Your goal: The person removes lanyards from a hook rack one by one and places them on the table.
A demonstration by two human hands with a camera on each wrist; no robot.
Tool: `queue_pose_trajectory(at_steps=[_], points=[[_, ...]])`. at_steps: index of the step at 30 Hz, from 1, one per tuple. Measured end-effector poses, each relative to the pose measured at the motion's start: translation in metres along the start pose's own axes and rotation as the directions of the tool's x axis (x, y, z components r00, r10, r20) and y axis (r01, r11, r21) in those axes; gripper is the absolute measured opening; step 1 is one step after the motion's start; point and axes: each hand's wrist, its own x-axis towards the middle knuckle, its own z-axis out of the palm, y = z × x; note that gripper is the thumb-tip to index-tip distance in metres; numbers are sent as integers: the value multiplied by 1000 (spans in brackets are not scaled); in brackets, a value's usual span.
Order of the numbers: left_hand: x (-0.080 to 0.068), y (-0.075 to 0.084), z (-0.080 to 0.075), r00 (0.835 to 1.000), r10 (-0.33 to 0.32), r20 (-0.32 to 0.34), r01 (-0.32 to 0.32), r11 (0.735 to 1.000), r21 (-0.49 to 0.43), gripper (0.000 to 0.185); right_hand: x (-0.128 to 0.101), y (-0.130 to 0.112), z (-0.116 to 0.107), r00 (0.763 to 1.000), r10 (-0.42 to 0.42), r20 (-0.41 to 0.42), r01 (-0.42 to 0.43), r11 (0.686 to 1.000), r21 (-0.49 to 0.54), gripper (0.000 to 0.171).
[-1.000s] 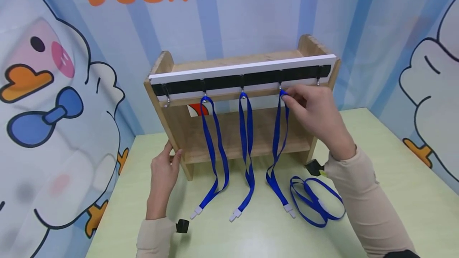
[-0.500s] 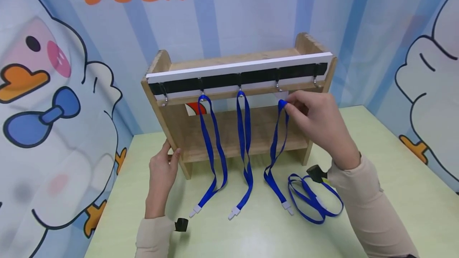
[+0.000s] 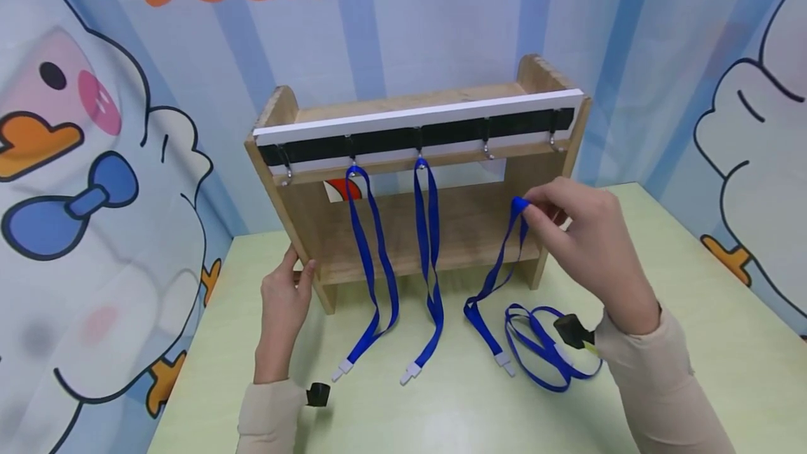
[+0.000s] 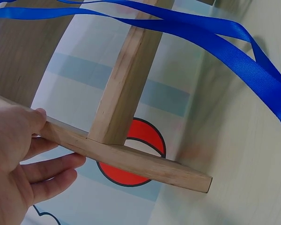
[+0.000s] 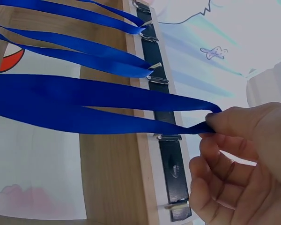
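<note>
My right hand pinches the looped top of a blue lanyard between thumb and fingers, in front of the shelf's right side. The loop is off the hooks, while its lower strap and pale clip lie on the table. At the shelf's lower left, my left hand grips the wooden upright, thumb on one side and fingers on the other. The wooden shelf carries a black hook rail. Two more blue lanyards hang from it, one left and one middle.
A coiled blue lanyard lies on the pale table at right, partly behind the right wrist camera. Bare hooks show at the rail's left end and right part. A duck-print backdrop stands behind.
The right hand has taken the third lanyard's loop off its hook, then moved down and right with it. The left hand keeps its grip on the shelf.
</note>
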Motion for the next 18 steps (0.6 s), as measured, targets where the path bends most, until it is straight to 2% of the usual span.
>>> queue_pose_trajectory(at_steps=[18], points=[[0, -3, 1, 1000, -16, 3, 16, 1000, -8, 45, -30, -6, 1, 1000, -6, -6, 7, 1000, 27, 16]])
